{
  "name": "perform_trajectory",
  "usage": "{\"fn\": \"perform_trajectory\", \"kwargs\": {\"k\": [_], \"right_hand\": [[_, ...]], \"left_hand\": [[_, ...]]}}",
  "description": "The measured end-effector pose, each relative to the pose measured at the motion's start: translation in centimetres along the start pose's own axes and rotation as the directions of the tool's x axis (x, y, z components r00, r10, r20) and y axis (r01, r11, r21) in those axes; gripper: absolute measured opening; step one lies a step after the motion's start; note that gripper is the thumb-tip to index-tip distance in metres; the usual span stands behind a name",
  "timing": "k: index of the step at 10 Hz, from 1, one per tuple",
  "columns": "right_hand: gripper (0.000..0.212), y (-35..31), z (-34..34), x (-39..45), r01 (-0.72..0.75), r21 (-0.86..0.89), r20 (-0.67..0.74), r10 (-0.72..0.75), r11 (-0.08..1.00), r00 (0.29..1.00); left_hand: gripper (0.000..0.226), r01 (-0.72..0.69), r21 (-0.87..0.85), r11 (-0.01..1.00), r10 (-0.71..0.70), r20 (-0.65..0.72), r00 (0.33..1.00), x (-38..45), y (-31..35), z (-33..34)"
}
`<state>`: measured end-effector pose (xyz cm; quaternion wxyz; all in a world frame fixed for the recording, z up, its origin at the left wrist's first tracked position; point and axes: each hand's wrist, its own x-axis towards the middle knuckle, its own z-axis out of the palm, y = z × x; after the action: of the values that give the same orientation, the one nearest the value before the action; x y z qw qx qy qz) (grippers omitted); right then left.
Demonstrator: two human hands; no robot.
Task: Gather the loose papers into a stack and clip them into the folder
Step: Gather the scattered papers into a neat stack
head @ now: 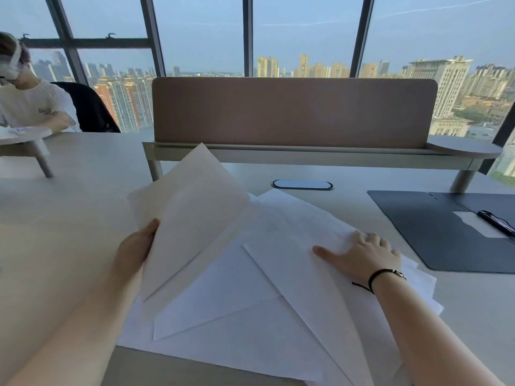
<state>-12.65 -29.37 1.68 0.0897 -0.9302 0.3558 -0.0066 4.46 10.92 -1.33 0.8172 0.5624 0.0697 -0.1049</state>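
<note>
The fingers of the left hand (pixel 136 249) are curled round the near-left edge of a few lifted white paper sheets (pixel 192 218), thumb on the upper face, the other fingers hidden behind. The fingers of the right hand (pixel 362 253) lie straight and spread, pressing flat on the spread of loose white paper sheets (pixel 250 302), gripping nothing.

Largest first: the pale grey desk top (pixel 55 218) carries everything. On it the loose spread fans out in front of the person, sheets skewed at several angles, overlapping, edges unaligned; it runs from below the left hand to under the right wrist and past it. The lifted sheets stand tilted up above the spread's left part, their long axis running from near-left to far-right, the far corner pointing at the brown desk divider (pixel 292 112).

The open dark grey folder (pixel 434 235) lies flat to the right of the spread, just beside it, perhaps slightly under its right edge; I cannot tell. Its black clip bar (pixel 496 222) sits at the far right, partly cut off by the frame edge.

The right hand is the nearer to the folder, which lies to the right of and a little beyond its fingertips. The left hand is well apart from it, with the whole spread between. By my judgement gathering is only begun: most sheets remain unstacked and nothing is clipped.
</note>
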Motion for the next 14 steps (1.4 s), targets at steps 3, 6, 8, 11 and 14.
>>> {"fn": "perform_trajectory", "kwargs": {"k": [3, 6, 8, 11, 14], "right_hand": [[0.134, 0.2, -2.8, 0.6, 0.013, 0.013, 0.11, -0.014, 1.0, 0.994], [0.08, 0.1, -3.5, -0.2, 0.062, 0.146, 0.29, -0.103, 0.987, 0.951], [0.093, -0.3, -3.1, -1.1, 0.081, 0.015, 0.248, -0.082, 0.997, 0.965], [0.081, 0.0, -3.8, -1.5, 0.108, 0.164, 0.291, -0.153, 0.981, 0.944], [0.048, 2.3, -1.7, -0.6, 0.006, 0.791, 0.328, -0.432, 0.612, 0.84]], "left_hand": [[0.032, 0.082, -0.046, 0.996, -0.08, 0.038, 0.996, -3.8, -0.5, 5.6], [0.027, 0.082, -0.023, 0.996, -0.08, 0.063, 0.995, -4.1, -0.2, 6.0], [0.026, 0.096, 0.017, 0.995, -0.097, 0.079, 0.992, -4.6, -0.5, 6.9], [0.028, 0.108, 0.028, 0.994, -0.111, 0.116, 0.987, -5.3, -0.5, 7.5], [0.033, 0.091, 0.122, 0.988, -0.111, 0.169, 0.979, -5.8, -0.4, 7.6]]}}
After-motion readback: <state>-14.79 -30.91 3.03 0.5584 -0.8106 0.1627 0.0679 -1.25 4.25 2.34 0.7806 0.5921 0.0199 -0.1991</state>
